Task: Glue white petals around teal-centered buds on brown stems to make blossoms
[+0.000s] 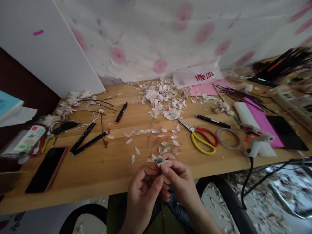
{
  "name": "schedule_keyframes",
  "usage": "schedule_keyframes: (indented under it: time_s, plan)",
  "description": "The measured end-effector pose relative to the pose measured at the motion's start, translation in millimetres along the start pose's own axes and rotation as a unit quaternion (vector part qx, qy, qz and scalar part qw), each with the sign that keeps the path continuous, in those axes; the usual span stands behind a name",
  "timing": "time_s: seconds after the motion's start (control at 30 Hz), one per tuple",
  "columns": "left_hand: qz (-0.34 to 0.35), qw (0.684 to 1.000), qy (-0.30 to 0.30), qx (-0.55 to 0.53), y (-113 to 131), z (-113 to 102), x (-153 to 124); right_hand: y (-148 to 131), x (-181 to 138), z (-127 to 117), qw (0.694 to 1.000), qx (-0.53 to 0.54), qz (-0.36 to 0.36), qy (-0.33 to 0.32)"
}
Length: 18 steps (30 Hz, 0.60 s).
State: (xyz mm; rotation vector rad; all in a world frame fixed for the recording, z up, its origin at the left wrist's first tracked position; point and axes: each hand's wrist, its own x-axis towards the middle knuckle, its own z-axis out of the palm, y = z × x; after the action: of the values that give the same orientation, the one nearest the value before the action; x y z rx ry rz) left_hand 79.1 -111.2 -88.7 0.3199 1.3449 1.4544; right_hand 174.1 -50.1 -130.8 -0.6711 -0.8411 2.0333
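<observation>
Both hands meet at the near edge of the desk, close together, holding a small handmade flower just above the wood. The flower has a few pale, cream-white pointed petals fanned around a tiny dark teal centre with a speck of red. It is only partly ringed, and the petals on the near side are hidden by fingertips. The left hand is curled, its thumb and forefinger pinching just under the flower head, where a thin brown stem drops down between the wrists. The right hand is also curled, thumb and forefinger pressed together on a petal at the flower's right side. Loose petals of the same pale colour lie scattered on the desk just beyond the flower, and a big heap of petals sits further back near the wall. To the right lie scissors with red and yellow handles, a roll of clear tape just beside them, and a white glue gun with a black cord near the desk's edge. Pink paper lies behind the glue gun. To the left are two black markers, a black pen with a red tip and a dark phone lying face up. Finished flower twigs lie at the back left.
</observation>
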Motion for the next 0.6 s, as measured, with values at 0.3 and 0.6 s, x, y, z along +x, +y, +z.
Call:
schedule_keyframes:
  time_s: [0.3,0.6]
  plan:
    - [0.001,1.0,0.004,0.013,-0.8,-1.7,-2.5,5.3,-2.6,-3.6,0.999,-0.018,0.019,0.022]
    - [-0.016,1.0,0.007,-0.01,2.2,1.1,-1.5,0.1,0.0,-0.2,0.996,-0.066,-0.006,0.06]
